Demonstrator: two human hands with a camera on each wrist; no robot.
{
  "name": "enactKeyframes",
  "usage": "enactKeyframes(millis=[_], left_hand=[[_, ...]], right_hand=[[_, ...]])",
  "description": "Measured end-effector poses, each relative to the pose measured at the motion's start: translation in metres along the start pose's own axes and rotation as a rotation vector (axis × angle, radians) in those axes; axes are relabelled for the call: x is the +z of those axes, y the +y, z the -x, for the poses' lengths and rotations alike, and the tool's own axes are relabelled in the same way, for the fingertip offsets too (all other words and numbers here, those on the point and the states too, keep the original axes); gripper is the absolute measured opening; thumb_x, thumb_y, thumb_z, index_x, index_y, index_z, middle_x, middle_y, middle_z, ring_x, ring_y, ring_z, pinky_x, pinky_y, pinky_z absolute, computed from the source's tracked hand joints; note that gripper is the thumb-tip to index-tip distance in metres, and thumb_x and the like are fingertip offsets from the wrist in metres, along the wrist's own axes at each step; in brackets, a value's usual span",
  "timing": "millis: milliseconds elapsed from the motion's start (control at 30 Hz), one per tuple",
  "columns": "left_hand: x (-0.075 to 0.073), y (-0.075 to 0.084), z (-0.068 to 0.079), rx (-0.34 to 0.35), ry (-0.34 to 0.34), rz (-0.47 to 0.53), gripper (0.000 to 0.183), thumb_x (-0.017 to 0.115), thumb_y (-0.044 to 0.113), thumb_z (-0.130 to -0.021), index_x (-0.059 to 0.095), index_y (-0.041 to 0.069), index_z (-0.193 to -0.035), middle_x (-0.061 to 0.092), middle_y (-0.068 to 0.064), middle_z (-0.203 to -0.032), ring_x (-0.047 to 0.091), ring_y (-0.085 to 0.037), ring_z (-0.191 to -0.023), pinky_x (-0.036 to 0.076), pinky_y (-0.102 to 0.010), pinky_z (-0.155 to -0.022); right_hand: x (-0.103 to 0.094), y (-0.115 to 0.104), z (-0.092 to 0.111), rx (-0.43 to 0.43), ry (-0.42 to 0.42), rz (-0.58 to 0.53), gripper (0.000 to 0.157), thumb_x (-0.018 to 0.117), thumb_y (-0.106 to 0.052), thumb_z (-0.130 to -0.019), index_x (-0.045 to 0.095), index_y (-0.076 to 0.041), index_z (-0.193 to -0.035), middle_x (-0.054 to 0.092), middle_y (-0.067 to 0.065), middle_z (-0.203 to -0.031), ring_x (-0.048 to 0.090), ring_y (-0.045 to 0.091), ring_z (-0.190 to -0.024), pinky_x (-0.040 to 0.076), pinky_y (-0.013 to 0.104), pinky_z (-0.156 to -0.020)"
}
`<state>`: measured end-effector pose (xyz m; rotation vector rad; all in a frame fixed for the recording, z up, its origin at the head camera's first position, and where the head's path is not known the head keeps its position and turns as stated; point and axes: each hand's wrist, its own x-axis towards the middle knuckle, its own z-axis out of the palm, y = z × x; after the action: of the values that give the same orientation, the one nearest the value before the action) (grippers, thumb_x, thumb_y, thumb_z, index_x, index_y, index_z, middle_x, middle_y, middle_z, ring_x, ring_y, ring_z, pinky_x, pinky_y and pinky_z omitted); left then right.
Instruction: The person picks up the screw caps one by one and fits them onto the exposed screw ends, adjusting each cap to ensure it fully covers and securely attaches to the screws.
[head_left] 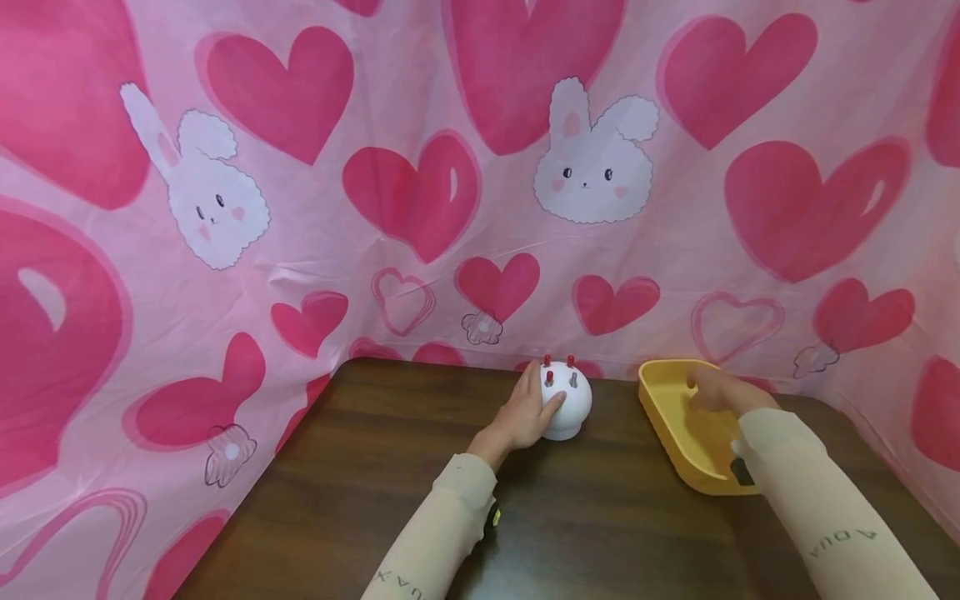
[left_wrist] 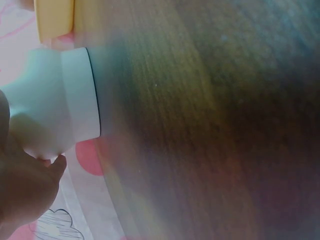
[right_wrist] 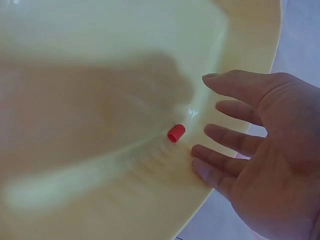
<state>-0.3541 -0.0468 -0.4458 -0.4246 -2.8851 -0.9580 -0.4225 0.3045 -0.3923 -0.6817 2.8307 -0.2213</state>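
Note:
A white ball-shaped object (head_left: 573,410) on a short round base stands on the table. Red caps (head_left: 550,377) cover three posts on its top, while a fourth post (head_left: 574,380) shows bare grey metal. My left hand (head_left: 523,410) holds the ball from its left side, thumb across the front and fingers round the back. Over the yellow tray (head_left: 675,425), my right hand (head_left: 716,393) reaches in with its fingers spread and nothing between them. In the right wrist view, a loose red cap (right_wrist: 176,133) lies inside the tray, just off the fingertips.
The dark wooden table (head_left: 360,467) meets a pink cloth (head_left: 420,308) with hearts and rabbits along its back and sides. The tray's raised rim stands to the right of the white ball, with a stretch of table between them.

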Motion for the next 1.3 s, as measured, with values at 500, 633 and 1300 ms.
enactKeyframes(millis=[500,633,1300], left_hand=[[-0.001,0.003,0.002,-0.005,0.005,-0.001,0.084,0.036,0.060,-0.093,0.001,0.012,-0.151,0.008,-0.004,-0.157,0.018,-0.019,-0.140,0.031,-0.045,-0.106],[-0.002,0.003,0.002,0.001,0.006,0.002,0.083,0.037,0.060,-0.093,0.002,0.011,-0.151,0.009,-0.005,-0.156,0.020,-0.020,-0.140,0.033,-0.046,-0.105],[0.000,0.002,0.000,-0.007,-0.004,-0.009,0.085,0.037,0.060,-0.093,0.000,0.011,-0.151,0.006,-0.004,-0.157,0.017,-0.019,-0.141,0.032,-0.045,-0.106]], right_hand=[[0.005,0.007,0.000,0.010,-0.007,-0.036,0.017,0.061,-0.006,-0.073,0.054,0.008,-0.078,0.047,0.006,-0.069,0.044,0.020,-0.063,0.043,0.034,-0.060],[0.010,0.009,-0.001,0.004,0.010,-0.042,0.019,0.060,-0.005,-0.072,0.045,-0.006,-0.062,0.032,-0.004,-0.060,0.030,0.011,-0.054,0.027,0.024,-0.051],[-0.004,0.005,0.007,0.041,-0.024,-0.097,0.034,0.060,-0.008,-0.081,0.054,0.017,-0.103,0.056,0.019,-0.089,0.051,0.028,-0.076,0.047,0.044,-0.071]])
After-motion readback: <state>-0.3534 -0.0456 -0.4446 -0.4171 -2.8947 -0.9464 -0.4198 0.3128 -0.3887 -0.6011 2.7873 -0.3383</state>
